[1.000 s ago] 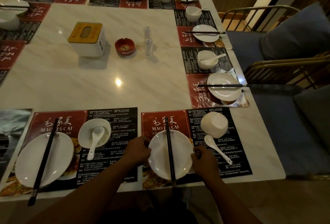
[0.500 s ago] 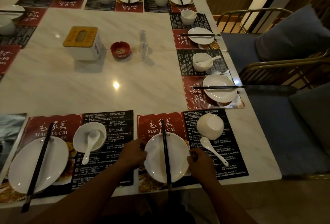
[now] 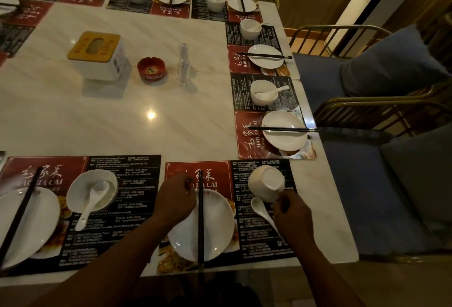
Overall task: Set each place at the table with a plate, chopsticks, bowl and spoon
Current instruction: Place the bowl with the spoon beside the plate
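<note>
step: the near place on the right is being set. the plate [image 3: 200,226] lies on its mat [image 3: 266,240] with the chopsticks [image 3: 200,221] across it, so i think the bowl and spoon come now.
bowl: the bowl [image 3: 267,182] is upside down on the mat, just past the plate's right side.
spoon: the spoon [image 3: 263,211] lies flat on the mat, between the plate and the right hand, not in the bowl.
right hand: the right hand [image 3: 292,213] touches the bowl's near side. fingers are curled at it, but i cannot tell if they grip it.
left hand: the left hand [image 3: 175,199] rests at the plate's top left edge, fingers bent by the chopstick tips. i cannot tell if they pinch.
next: i think the bowl must be turned right way up, then the spoon goes inside.
in the way: the spoon lies close under the right hand and could get bumped.
around: the next place [image 3: 91,190] to the left is all set. a tissue box [image 3: 97,56], a red ashtray [image 3: 151,70] and a clear bottle [image 3: 184,64] sit well apart in the middle.
</note>
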### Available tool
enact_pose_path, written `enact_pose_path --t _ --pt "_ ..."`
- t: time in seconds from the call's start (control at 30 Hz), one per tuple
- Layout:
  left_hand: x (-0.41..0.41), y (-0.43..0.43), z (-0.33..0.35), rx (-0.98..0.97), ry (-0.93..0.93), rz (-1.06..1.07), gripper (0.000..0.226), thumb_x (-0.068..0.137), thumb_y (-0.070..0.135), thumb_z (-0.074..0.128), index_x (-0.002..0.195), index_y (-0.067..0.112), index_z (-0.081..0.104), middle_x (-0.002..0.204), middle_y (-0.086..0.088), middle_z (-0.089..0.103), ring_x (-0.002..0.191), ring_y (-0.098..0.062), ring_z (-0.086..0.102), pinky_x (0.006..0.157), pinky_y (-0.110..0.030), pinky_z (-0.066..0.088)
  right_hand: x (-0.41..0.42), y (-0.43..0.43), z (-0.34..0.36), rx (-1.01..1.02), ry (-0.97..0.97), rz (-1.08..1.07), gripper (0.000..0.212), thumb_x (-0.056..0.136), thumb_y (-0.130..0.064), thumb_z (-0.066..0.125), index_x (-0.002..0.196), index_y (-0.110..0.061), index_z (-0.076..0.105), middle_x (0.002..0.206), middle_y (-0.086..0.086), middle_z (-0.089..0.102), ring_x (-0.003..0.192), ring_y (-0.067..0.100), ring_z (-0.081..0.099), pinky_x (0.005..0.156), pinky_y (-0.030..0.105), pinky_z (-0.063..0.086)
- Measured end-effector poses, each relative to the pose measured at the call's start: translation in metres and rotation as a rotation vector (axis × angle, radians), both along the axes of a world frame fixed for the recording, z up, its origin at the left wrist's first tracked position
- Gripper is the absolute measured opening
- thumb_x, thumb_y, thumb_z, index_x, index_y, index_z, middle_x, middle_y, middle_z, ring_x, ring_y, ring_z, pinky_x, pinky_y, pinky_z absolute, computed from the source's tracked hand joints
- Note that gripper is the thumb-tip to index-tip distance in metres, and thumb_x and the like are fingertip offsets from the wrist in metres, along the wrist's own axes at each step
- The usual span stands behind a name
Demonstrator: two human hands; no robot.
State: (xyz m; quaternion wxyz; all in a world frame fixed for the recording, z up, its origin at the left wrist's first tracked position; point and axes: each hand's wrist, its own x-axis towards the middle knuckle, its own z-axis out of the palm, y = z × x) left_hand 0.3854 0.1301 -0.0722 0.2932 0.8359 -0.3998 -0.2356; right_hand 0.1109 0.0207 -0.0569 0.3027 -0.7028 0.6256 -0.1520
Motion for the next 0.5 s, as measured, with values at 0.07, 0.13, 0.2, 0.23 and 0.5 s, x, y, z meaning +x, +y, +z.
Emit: enact_pose_path --t 0.07,0.13,0.2,0.23,0.5 --pt "-0.016 -0.015 0.003 -0.016 0.010 -0.008 0.017 0.091 0.015 0.066 0.106 0.023 0.066 0.097 0.009 0.064 0.087 -0.007 0.060 0.070 -0.016 0.045 -0.009 -0.026 -0.002 -0.060 0.024 0.065 0.036 0.082 -0.021 0.073 0.115 -0.022 0.059 0.107 -0.001 0.059 0.100 0.020 0.059 0.079 0.034 0.052" --pt "-0.032 -0.028 0.002 -0.013 0.012 -0.005 0.021 0.091 0.015 0.066 0.112 0.020 0.067 0.102 0.005 0.066 0.089 -0.007 0.061 0.074 -0.016 0.047 -0.011 -0.050 -0.008 -0.032 0.033 0.202 0.057 0.076 -0.029 0.076 0.128 -0.024 0.053 0.121 0.002 0.054 0.112 0.020 0.053 0.089 0.039 0.051" --pt "-0.049 -0.039 0.003 -0.005 0.016 0.006 0.023 0.092 0.014 0.065 0.114 0.018 0.067 0.104 0.003 0.068 0.089 -0.007 0.061 0.077 -0.017 0.049 -0.009 -0.070 -0.017 0.024 0.063 0.369 0.076 0.071 -0.043 0.075 0.138 -0.022 0.046 0.133 0.003 0.048 0.120 0.020 0.049 0.094 0.041 0.050" --pt "-0.057 -0.044 0.003 -0.004 0.019 0.009 0.023 0.091 0.014 0.064 0.114 0.019 0.067 0.104 0.003 0.068 0.089 -0.006 0.061 0.077 -0.017 0.049 -0.008 -0.078 -0.021 0.052 0.076 0.440 0.084 0.069 -0.051 0.073 0.142 -0.023 0.042 0.138 0.003 0.045 0.123 0.021 0.048 0.096 0.042 0.050" --pt "-0.100 -0.084 -0.001 0.045 0.006 -0.030 0.038 0.086 0.019 0.067 0.122 0.031 0.062 0.114 0.009 0.065 0.099 -0.005 0.061 0.088 -0.030 0.055 -0.003 -0.110 -0.020 0.191 -0.025 0.586 0.098 0.062 -0.064 0.078 0.145 -0.030 0.037 0.140 -0.012 0.043 0.126 0.009 0.045 0.100 0.026 0.040"
